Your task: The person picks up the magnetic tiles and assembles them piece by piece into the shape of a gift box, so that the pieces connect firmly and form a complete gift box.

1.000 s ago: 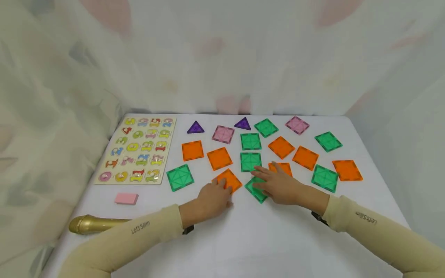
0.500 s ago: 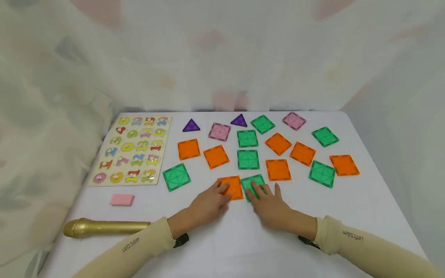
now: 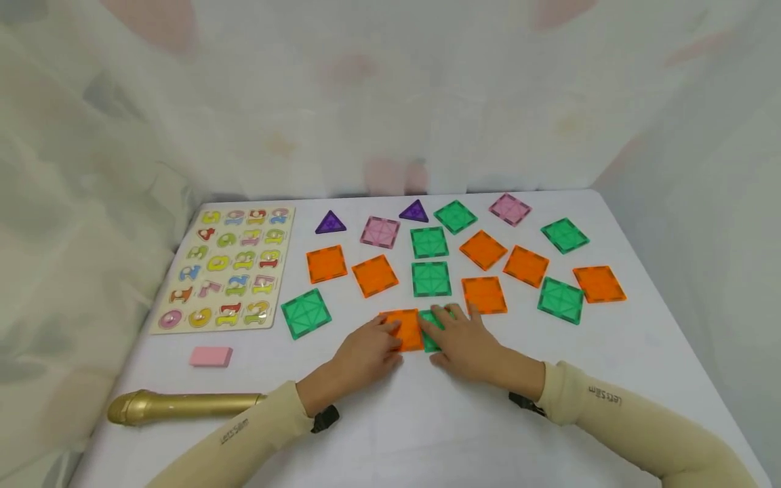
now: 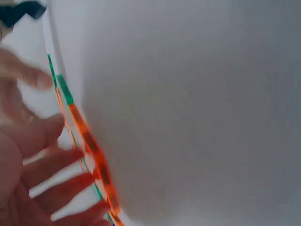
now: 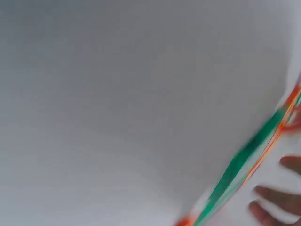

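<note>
From the head camera, a white table (image 3: 427, 420) fills the lower half of the picture, and pale patterned curtains (image 3: 390, 102) hang behind it and down both sides. The left hand (image 3: 369, 349) lies flat near the middle, its straight fingers pressing an orange tile (image 3: 407, 328); it grasps nothing. At its 3 o'clock the right hand (image 3: 466, 342) lies flat too, fingers relaxed over a green tile (image 3: 429, 325) that touches the orange one edge to edge. More orange, green and pink square tiles and two purple triangles (image 3: 330, 223) are spread from 10 to 2 o'clock of the hands. A number puzzle board (image 3: 227, 268) sits at 9 o'clock by the left edge, a pink block (image 3: 210, 356) just below it, and a gold microphone (image 3: 183, 407) at 8 o'clock, partly under the left sleeve.

In the left wrist camera the white table (image 4: 188, 117) covers most of the picture. The left hand (image 4: 28, 160) is at 8 o'clock with its fingers (image 4: 51, 165) spread, and the orange tile (image 4: 91, 150) shows edge-on beside them, blurred.

In the right wrist camera the table (image 5: 117, 94) again fills the picture. The green tile (image 5: 240, 162) runs edge-on towards 4 o'clock, with blurred fingertips (image 5: 277, 195) beside it.
</note>
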The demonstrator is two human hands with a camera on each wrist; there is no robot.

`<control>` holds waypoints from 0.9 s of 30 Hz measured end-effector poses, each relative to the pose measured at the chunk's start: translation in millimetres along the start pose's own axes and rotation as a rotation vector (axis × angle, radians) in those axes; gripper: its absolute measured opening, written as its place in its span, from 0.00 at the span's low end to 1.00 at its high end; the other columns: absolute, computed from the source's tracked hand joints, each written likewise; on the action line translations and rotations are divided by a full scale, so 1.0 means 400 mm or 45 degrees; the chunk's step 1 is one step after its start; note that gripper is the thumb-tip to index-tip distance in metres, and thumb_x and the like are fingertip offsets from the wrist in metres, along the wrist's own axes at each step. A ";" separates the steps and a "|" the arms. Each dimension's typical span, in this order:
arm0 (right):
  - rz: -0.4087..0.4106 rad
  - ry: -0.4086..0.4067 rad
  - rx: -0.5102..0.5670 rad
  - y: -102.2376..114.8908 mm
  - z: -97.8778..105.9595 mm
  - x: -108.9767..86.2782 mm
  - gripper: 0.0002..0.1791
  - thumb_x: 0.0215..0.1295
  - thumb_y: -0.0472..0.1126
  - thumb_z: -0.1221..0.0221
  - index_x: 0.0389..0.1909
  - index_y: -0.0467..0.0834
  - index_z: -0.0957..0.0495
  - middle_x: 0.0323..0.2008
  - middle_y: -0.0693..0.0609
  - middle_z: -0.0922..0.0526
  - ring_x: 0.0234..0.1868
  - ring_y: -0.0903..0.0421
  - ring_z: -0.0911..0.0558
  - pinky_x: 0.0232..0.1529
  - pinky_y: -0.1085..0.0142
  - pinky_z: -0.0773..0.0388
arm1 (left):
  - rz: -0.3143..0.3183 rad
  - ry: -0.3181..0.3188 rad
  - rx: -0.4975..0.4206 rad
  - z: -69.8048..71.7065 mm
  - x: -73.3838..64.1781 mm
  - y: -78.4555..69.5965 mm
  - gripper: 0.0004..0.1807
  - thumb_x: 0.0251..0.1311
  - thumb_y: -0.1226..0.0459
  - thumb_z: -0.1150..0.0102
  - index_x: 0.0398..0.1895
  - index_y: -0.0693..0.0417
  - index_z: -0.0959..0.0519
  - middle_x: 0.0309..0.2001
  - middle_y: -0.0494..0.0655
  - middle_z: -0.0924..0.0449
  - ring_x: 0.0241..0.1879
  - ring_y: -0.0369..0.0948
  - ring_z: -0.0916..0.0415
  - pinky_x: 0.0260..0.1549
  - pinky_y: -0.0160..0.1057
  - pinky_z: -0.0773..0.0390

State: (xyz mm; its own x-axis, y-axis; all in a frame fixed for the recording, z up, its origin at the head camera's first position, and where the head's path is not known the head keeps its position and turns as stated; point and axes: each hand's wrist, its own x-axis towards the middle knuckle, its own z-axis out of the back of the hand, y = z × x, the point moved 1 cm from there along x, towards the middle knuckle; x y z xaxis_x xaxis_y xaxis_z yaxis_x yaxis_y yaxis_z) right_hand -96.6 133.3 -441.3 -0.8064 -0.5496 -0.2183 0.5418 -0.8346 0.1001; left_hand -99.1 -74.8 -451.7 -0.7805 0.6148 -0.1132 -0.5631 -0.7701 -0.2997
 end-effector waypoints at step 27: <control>0.040 0.048 0.079 -0.163 0.019 0.101 0.42 0.59 0.58 0.40 0.70 0.39 0.38 0.72 0.42 0.40 0.73 0.41 0.42 0.66 0.35 0.44 | 0.206 0.052 -0.132 0.003 0.106 0.069 0.45 0.49 0.44 0.33 0.69 0.55 0.33 0.73 0.55 0.44 0.74 0.55 0.52 0.72 0.52 0.48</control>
State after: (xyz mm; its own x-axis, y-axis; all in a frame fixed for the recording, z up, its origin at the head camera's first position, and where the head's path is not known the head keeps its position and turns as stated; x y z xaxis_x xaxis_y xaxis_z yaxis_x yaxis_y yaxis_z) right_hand -166.4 165.3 -449.1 -0.7791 -0.5749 -0.2500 0.5500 -0.8182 0.1676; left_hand -148.0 -70.3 -463.6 -0.8458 0.4923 -0.2055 -0.3984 -0.8391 -0.3703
